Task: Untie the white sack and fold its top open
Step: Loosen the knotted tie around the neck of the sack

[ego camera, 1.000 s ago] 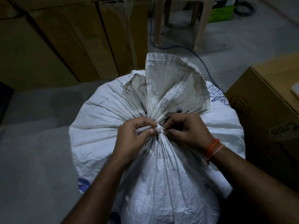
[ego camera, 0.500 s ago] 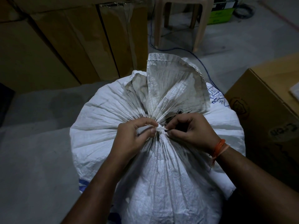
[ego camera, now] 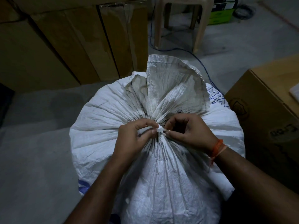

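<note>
My left hand (ego camera: 132,138) and right hand (ego camera: 189,133) meet at the gathered neck of the sack (ego camera: 103,131) — both pinch the white tie (ego camera: 160,127) between fingertips, the sack's bulk beneath my wrists.

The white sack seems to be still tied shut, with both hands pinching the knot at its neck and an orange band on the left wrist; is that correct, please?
Nearly: the orange band is on the right wrist, as the head view shows. The white sack is tied, and the left hand and right hand pinch its knot.
</note>
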{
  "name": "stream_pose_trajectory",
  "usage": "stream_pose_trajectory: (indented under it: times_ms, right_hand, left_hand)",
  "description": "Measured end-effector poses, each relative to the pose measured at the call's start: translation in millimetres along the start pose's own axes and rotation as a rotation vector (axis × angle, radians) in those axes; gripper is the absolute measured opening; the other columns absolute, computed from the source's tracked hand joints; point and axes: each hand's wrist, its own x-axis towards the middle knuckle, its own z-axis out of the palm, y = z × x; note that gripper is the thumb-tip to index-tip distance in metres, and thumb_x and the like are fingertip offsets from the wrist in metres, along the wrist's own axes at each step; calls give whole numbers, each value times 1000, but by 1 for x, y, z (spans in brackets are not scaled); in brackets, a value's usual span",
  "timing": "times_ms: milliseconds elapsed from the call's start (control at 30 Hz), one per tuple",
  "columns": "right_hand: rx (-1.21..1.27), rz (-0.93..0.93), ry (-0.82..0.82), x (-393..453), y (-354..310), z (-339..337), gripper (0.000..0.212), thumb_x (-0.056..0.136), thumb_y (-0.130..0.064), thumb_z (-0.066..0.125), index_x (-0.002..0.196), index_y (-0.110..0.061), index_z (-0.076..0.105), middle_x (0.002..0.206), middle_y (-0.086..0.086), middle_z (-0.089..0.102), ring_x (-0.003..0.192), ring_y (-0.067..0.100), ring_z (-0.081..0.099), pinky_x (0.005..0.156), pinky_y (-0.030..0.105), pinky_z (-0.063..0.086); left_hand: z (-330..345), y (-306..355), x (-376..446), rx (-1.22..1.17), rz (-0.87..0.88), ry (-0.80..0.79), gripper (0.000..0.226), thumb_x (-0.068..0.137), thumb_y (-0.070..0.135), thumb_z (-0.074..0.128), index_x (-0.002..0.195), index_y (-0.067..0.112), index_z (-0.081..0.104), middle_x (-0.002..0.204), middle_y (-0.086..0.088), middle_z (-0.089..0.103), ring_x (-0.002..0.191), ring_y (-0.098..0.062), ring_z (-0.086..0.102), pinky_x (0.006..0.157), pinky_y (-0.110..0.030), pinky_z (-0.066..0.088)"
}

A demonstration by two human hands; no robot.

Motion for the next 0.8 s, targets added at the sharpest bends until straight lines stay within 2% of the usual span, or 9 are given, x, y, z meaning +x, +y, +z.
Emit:
stream_pose_trajectory:
  times_ms: [100,267,500,667,800]
  right_hand:
    - [-42,-14,-40,-2,-1,-8,13,81,-4,85,86,-12,77,84,0,78,79,9,74,75,26,58]
    - [-140,-27,23,-1,-1,-7,12,78,-7,85,83,-17,81,80,-5,79,76,5,74,75,28,59]
    - [-118,-5,57,3,-1,3,14,77,-11,86,80,-24,81,77,-7,79,74,7,74,73,31,61]
    - [-102,-8,24,3,-1,2,10,79,-14,87,85,-17,80,80,-4,79,76,9,75,73,30,61]
    - [-55,-34,-53,-4,-6,-9,14,80,-3,85,90,-11,78,86,0,79,81,10,76,78,26,61]
  left_hand:
    - [-1,0,0,-14,-13,1,13,88,12,87,95,23,84,93,12,84,95,-1,78,90,-21,57]
    - [-1,2,-1,-51,-33,8,15,89,5,84,94,18,84,92,6,85,87,-3,80,82,-12,56]
    - [1,5,0,-66,-40,5,16,89,0,83,94,15,85,94,5,85,86,1,79,78,-5,52]
    - [1,4,0,-53,-33,7,17,89,4,84,94,20,85,93,7,85,90,-2,80,84,-12,56]
    - [1,3,0,-78,-58,1,19,90,1,82,94,20,85,93,5,85,83,-5,81,83,-20,62]
